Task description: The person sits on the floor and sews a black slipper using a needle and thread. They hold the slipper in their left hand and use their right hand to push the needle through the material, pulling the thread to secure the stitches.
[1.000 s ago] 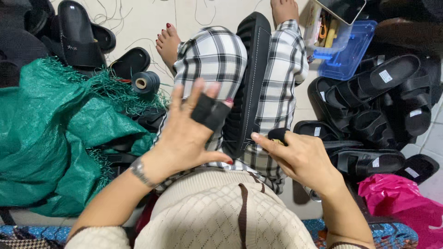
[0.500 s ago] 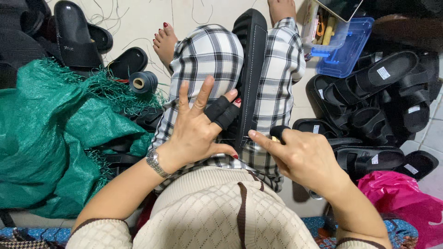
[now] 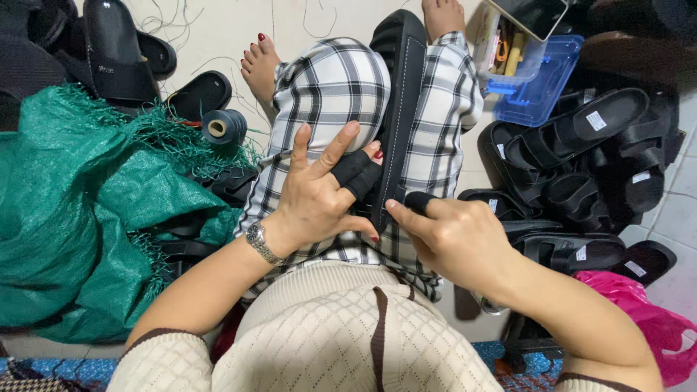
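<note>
A long black sandal sole (image 3: 401, 94) with a stitched edge stands on its side between my knees, over checked trousers. My left hand (image 3: 319, 192), with black wraps on two fingers and a watch on the wrist, presses against the sole's near end, thumb and finger pinching its edge while the other fingers fan upward. My right hand (image 3: 454, 236), one fingertip in a black cover, is curled at the sole's near edge from the right and pinches it. Whether a needle is held is too small to tell.
A green mesh sack (image 3: 80, 218) lies at my left with a dark thread spool (image 3: 221, 127) beside it. Black sandals (image 3: 581, 145) are piled at the right, others at top left. A blue plastic box (image 3: 541, 80) sits at top right, a pink bag (image 3: 646, 319) at lower right.
My left hand has slid down and in against the sole's near end, and its fingers have spread upward. My right hand has closed in on the sole's edge.
</note>
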